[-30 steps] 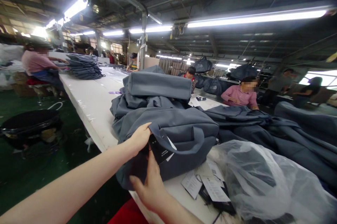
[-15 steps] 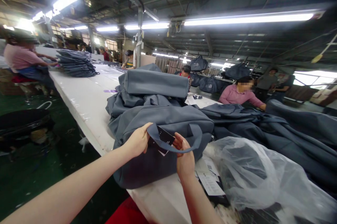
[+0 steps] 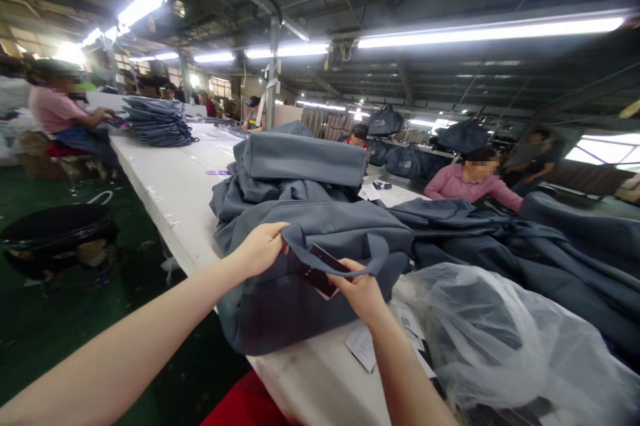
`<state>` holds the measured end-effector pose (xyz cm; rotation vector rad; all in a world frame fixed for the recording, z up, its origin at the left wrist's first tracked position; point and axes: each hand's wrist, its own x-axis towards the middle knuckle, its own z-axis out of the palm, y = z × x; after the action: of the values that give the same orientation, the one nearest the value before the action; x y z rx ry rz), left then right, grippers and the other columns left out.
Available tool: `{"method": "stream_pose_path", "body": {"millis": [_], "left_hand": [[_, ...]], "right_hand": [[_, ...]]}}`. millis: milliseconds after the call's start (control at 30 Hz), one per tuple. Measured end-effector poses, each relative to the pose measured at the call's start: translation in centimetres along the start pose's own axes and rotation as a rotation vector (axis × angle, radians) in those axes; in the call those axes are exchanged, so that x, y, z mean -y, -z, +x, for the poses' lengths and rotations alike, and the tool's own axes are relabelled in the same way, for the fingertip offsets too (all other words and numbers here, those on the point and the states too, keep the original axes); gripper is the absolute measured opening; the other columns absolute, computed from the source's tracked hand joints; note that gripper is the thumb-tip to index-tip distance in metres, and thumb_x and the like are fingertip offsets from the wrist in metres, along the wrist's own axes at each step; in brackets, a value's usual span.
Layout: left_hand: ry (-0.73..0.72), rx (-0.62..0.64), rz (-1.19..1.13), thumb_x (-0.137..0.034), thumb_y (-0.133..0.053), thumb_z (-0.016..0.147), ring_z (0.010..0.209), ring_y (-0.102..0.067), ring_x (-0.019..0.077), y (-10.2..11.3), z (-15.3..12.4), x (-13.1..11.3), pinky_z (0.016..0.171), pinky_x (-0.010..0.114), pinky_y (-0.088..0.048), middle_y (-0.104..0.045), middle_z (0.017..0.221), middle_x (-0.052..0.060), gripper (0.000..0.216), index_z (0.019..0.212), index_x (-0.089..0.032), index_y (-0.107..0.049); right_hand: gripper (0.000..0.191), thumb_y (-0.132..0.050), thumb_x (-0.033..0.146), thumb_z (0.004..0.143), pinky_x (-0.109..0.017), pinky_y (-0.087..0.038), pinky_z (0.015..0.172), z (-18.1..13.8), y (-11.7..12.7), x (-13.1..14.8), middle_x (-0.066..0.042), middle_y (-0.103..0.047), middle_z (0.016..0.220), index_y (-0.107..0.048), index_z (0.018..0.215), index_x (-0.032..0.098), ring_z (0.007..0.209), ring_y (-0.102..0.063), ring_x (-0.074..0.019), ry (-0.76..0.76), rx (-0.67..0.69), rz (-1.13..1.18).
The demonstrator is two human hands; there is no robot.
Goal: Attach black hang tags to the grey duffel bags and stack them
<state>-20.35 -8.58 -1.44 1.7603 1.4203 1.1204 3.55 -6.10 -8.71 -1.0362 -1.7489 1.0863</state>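
While pinching the grey bag's handle [image 3: 340,265] at centre frame, left hand [image 3: 260,249] fingers closed on strap; right hand [image 3: 361,291] fingers gripping black hang tag [image 3: 323,271] beneath it. Tag apparently not yet fastened; threading likely left. Bag [image 3: 310,266] near white bench [image 3: 170,193] edge; plastic wrap [image 3: 500,339] crowding lower right, bench open toward upper left.

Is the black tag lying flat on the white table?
No, the right hand holds the black tag against the grey bag.
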Motion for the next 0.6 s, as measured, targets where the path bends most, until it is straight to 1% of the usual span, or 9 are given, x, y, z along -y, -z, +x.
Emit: {"method": "stream_pose_path", "body": {"millis": [100, 200, 300, 367, 400, 433, 500, 567, 600], "left_hand": [[0.058, -0.091, -0.081, -0.037, -0.047, 0.079, 0.045, -0.037, 0.0106, -0.5, 1.3, 0.7, 0.046, 0.023, -0.027, -0.042, 0.048, -0.005, 0.024, 0.070, -0.018, -0.058], [0.129, -0.099, -0.124, -0.045, -0.043, 0.080, 0.039, -0.028, 0.0092, -0.3, 2.3, 1.1, 0.040, 0.022, -0.019, -0.033, 0.044, -0.008, 0.036, 0.082, -0.015, -0.063], [0.178, -0.016, -0.131, -0.049, -0.049, 0.077, 0.036, -0.029, 0.0085, 0.9, 2.3, 0.8, 0.038, 0.020, -0.019, -0.035, 0.041, -0.007, 0.042, 0.089, -0.013, -0.067], [0.139, 0.105, -0.067, -0.047, -0.061, 0.072, 0.041, -0.040, 0.0098, 2.3, 1.7, 0.1, 0.039, 0.020, -0.029, -0.049, 0.048, -0.004, 0.043, 0.100, -0.015, -0.069], [0.095, 0.135, -0.017, -0.046, -0.065, 0.071, 0.045, -0.046, 0.0108, 3.2, 1.2, -0.3, 0.042, 0.020, -0.035, -0.057, 0.056, -0.002, 0.047, 0.107, -0.016, -0.068], [0.045, 0.116, 0.025, -0.046, -0.067, 0.070, 0.051, -0.052, 0.0118, 4.2, 0.7, -0.6, 0.045, 0.021, -0.040, -0.063, 0.066, 0.000, 0.050, 0.112, -0.018, -0.067], [-0.035, -0.084, 0.039, -0.049, -0.065, 0.075, 0.062, -0.058, 0.0132, 6.3, -0.1, -0.9, 0.049, 0.021, -0.045, -0.069, 0.088, 0.005, 0.052, 0.117, -0.019, -0.064], [-0.017, -0.354, -0.015, -0.053, -0.059, 0.078, 0.073, -0.061, 0.0155, 8.1, -0.8, -0.3, 0.052, 0.021, -0.046, -0.069, 0.103, 0.009, 0.052, 0.115, -0.017, -0.064], [0.016, -0.437, -0.031, -0.056, -0.059, 0.078, 0.079, -0.063, 0.0177, 8.7, -1.1, 0.4, 0.055, 0.023, -0.049, -0.069, 0.107, 0.010, 0.054, 0.113, -0.015, -0.064]], "right_hand": [[0.017, -0.069, 0.028, 0.071, -0.026, -0.048, 0.064, -1.4, -2.9, -2.1, -0.001, -0.068, 0.075, -0.067, 0.083, 0.016, 0.068, -0.061, -0.0163, -0.125, 0.195, 0.152], [0.023, -0.070, 0.026, 0.069, -0.025, -0.048, 0.060, -3.3, -5.9, -4.4, 0.000, -0.067, 0.076, -0.066, 0.088, 0.016, 0.065, -0.059, -0.0149, -0.227, 0.322, 0.267], [0.030, -0.074, 0.036, 0.068, -0.025, -0.047, 0.056, -4.2, -6.9, -5.5, 0.000, -0.065, 0.074, -0.064, 0.088, 0.016, 0.060, -0.057, -0.0137, -0.257, 0.257, 0.296], [0.038, -0.074, 0.046, 0.068, -0.027, -0.049, 0.056, -4.0, -6.3, -5.4, -0.001, -0.064, 0.072, -0.063, 0.089, 0.016, 0.058, -0.056, -0.0142, -0.281, 0.170, 0.279], [0.041, -0.073, 0.049, 0.068, -0.028, -0.050, 0.057, -3.7, -5.7, -5.2, -0.001, -0.064, 0.073, -0.063, 0.090, 0.016, 0.059, -0.057, -0.0149, -0.274, 0.129, 0.260], [0.043, -0.072, 0.051, 0.069, -0.029, -0.050, 0.059, -3.4, -5.0, -4.9, -0.002, -0.064, 0.074, -0.064, 0.090, 0.016, 0.062, -0.059, -0.0158, -0.248, 0.092, 0.240], [0.045, -0.073, 0.054, 0.069, -0.028, -0.050, 0.063, -2.8, -3.4, -4.4, -0.003, -0.066, 0.078, -0.066, 0.093, 0.016, 0.070, -0.061, -0.0178, -0.163, 0.029, 0.208], [0.051, -0.072, 0.060, 0.068, -0.029, -0.050, 0.064, -2.5, -2.0, -4.4, -0.006, -0.068, 0.081, -0.067, 0.094, 0.016, 0.073, -0.063, -0.0191, -0.137, -0.017, 0.206], [0.056, -0.070, 0.065, 0.066, -0.029, -0.050, 0.063, -2.7, -1.4, -4.7, -0.007, -0.069, 0.080, -0.068, 0.091, 0.015, 0.072, -0.063, -0.0196, -0.173, -0.017, 0.212]]}}
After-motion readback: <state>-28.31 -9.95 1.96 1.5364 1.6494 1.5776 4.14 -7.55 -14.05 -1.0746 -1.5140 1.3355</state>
